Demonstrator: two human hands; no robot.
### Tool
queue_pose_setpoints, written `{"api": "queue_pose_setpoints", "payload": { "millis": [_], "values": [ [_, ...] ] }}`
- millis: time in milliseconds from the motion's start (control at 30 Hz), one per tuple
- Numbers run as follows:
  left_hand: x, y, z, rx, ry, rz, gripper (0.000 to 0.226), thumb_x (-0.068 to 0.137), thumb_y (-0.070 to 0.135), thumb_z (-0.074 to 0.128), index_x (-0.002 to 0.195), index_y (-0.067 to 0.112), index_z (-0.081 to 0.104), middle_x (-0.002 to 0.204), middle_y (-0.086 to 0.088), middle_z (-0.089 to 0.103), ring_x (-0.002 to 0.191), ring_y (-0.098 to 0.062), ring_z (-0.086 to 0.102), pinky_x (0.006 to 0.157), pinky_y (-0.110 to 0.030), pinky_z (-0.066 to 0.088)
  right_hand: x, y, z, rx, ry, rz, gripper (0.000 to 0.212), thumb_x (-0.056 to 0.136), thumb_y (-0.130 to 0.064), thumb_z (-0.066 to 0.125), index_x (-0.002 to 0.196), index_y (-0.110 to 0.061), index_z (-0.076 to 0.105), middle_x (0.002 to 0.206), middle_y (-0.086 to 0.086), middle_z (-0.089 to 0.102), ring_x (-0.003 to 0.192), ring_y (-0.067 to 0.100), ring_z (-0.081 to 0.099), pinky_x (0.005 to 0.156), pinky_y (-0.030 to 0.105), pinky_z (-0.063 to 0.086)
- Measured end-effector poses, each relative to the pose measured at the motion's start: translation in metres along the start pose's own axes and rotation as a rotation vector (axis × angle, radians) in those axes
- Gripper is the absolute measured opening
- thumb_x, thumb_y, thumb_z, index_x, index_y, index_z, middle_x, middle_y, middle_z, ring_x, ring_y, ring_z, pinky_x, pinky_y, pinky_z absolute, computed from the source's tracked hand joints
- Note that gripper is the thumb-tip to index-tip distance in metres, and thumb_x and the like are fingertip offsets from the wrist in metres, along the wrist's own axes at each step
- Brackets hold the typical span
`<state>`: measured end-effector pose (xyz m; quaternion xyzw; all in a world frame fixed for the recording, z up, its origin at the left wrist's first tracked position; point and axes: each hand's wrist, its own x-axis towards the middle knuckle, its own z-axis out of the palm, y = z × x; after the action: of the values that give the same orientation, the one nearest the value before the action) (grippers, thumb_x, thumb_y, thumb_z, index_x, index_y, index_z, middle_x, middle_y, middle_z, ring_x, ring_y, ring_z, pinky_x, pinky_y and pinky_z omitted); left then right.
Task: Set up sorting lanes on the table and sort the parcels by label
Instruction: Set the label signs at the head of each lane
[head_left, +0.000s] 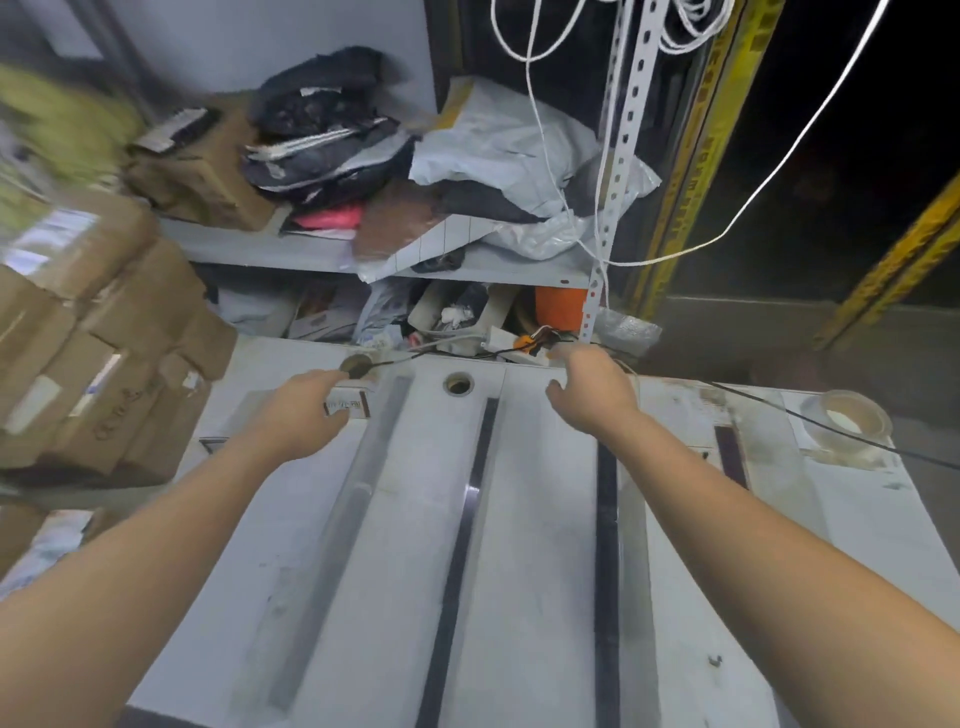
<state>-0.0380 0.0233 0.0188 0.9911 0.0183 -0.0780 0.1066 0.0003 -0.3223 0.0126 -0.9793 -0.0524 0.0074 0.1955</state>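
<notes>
A small white parcel (349, 406) with a dark-edged label sits in the left hand (304, 413). The fingers lie over its far side and the thumb under its near side, so the hand is grasping it, though blur hides how tightly. The parcel is low over the far end of the table (530, 597), with its label end turned away from the palm, probably so it can be read or set down squarely.

Just to the thumb side of that grip runs a grey strip (332, 525). Farther out on the same side lie a black strip (460, 530) and a second black strip (607, 530), all running back toward the person. They appear to be the lane dividers, and the parcel hovers at the head of the outermost lane, which suggests that lane is its destination.

Between the two black strips, level with the grip, the right hand (592, 397) is released, with fingers loosely spread and nothing in them. It reaches toward the table's far edge, perhaps for the next item or to steady the body.

Beyond it, a short dark strip (730, 457) and a tape roll (847, 421) lie well apart from the grip, with a black cable (831, 431) crossing by the roll. That hints the lanes are not finished.

On the grip's outer side stand stacked cardboard boxes (98, 332). Ahead of it, a shelf (270, 249) holds soft mailer bags (498, 150), likely the waiting stock.
</notes>
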Motion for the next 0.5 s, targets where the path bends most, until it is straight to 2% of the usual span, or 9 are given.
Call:
{"api": "queue_pose_setpoints", "payload": {
  "millis": [100, 233, 367, 433, 500],
  "values": [
    [0.003, -0.062, -0.006, -0.008, -0.009, -0.030, 0.053, 0.093, 0.012, 0.054, 0.145, 0.014, 0.043, 0.148, -0.008, 0.046, 0.133, -0.030, 0.044, 0.107, -0.041, 0.039, 0.006, -0.078, 0.021, -0.008, -0.017, -0.110, 0.041, 0.089, -0.020, 0.059, 0.130, -0.016, 0.059, 0.130, 0.009, 0.060, 0.119, 0.031, 0.055, 0.090, 0.039, 0.049],
    [0.004, -0.156, -0.011, 0.065, -0.060, -0.052, 0.060, 0.090, -0.001, 0.050, 0.147, 0.015, 0.040, 0.147, -0.009, 0.045, 0.131, -0.029, 0.044, 0.100, -0.041, 0.044, 0.015, -0.176, 0.065, 0.015, -0.058, -0.196, 0.039, 0.090, -0.022, 0.057, 0.128, -0.018, 0.061, 0.129, 0.006, 0.063, 0.120, 0.026, 0.056, 0.091, 0.040, 0.051],
    [0.005, -0.236, -0.003, 0.065, -0.118, -0.049, 0.059, 0.091, 0.000, 0.052, 0.146, 0.016, 0.041, 0.143, -0.007, 0.048, 0.128, -0.028, 0.048, 0.093, -0.037, 0.048, 0.020, -0.257, 0.115, 0.012, -0.141, -0.201, 0.038, 0.088, -0.021, 0.058, 0.125, -0.019, 0.062, 0.124, 0.002, 0.064, 0.116, 0.025, 0.056, 0.087, 0.039, 0.051],
    [0.005, -0.263, 0.007, 0.039, -0.153, -0.031, 0.056, 0.091, 0.001, 0.054, 0.144, 0.015, 0.045, 0.138, -0.008, 0.050, 0.123, -0.029, 0.051, 0.093, -0.040, 0.049, 0.021, -0.289, 0.139, 0.038, -0.184, -0.198, 0.038, 0.088, -0.022, 0.059, 0.125, -0.018, 0.063, 0.125, 0.003, 0.064, 0.116, 0.025, 0.057, 0.091, 0.040, 0.051],
    [0.007, -0.278, 0.022, 0.036, -0.185, 0.027, 0.048, 0.090, 0.002, 0.056, 0.136, 0.013, 0.051, 0.128, -0.009, 0.052, 0.114, -0.030, 0.055, 0.086, -0.039, 0.050, 0.019, -0.312, 0.159, 0.081, -0.224, -0.192, 0.037, 0.089, -0.022, 0.061, 0.125, -0.017, 0.064, 0.126, 0.001, 0.065, 0.117, 0.022, 0.058, 0.095, 0.038, 0.050]
  ]
}}
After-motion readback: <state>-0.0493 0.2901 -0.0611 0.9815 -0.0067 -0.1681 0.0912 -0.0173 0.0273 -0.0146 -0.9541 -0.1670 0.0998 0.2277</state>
